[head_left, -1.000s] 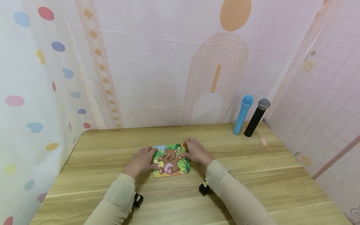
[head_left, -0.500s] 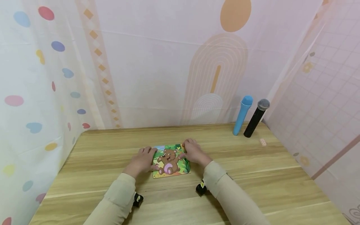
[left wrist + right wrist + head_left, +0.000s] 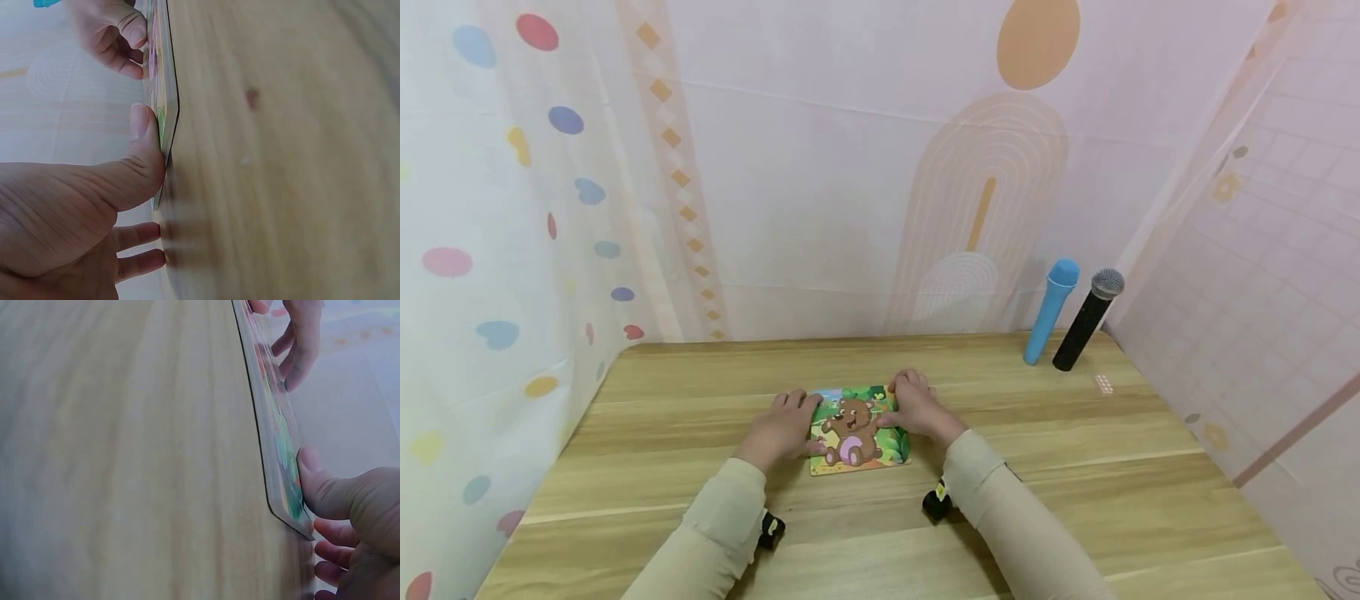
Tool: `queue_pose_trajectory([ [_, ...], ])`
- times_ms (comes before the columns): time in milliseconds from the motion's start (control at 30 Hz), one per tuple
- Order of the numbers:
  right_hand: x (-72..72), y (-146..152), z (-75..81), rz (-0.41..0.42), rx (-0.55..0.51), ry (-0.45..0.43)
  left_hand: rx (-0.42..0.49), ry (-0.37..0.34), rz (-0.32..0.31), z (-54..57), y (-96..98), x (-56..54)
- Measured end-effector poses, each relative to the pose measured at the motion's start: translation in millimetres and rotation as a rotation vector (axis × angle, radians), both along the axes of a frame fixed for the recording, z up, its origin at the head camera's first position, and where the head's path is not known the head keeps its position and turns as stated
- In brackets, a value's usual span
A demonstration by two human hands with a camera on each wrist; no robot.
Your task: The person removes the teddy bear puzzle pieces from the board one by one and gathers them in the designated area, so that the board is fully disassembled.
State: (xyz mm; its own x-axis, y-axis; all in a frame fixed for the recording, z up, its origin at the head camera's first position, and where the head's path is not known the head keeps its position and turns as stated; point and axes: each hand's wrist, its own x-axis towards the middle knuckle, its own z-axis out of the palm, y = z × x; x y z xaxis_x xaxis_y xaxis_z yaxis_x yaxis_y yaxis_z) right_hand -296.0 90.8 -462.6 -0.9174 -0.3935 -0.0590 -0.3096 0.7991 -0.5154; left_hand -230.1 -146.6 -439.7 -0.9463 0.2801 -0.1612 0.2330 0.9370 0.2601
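Note:
A thin, square bear puzzle board lies flat on the wooden table, its brown cartoon bear facing up. At its left edge is my left hand, thumb resting on the board's face. In the left wrist view, other fingers of the left hand stretch down to the tabletop beside the board. My right hand is at the opposite edge, its thumb on the printed surface. The right wrist view shows the right hand's lower fingers touching down just beyond the board's corner. Neither hand's fingers are seen under the board.
At the back right, a blue microphone and a black microphone stand upright near the patterned curtain. A small dotted sticker is on the table near its right edge.
The right sleeve and wrist have shifted slightly left, and the right thumb has slid a little on the board. The head view has turned slightly; the board stays in place.

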Motion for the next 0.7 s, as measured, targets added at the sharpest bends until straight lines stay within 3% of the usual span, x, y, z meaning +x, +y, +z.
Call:
queue_pose_trajectory([
  [700,-0.9,6.5,0.9,-0.028,-0.063,-0.041,-0.008,0.007,0.010,-1.2,4.5,0.3],
])
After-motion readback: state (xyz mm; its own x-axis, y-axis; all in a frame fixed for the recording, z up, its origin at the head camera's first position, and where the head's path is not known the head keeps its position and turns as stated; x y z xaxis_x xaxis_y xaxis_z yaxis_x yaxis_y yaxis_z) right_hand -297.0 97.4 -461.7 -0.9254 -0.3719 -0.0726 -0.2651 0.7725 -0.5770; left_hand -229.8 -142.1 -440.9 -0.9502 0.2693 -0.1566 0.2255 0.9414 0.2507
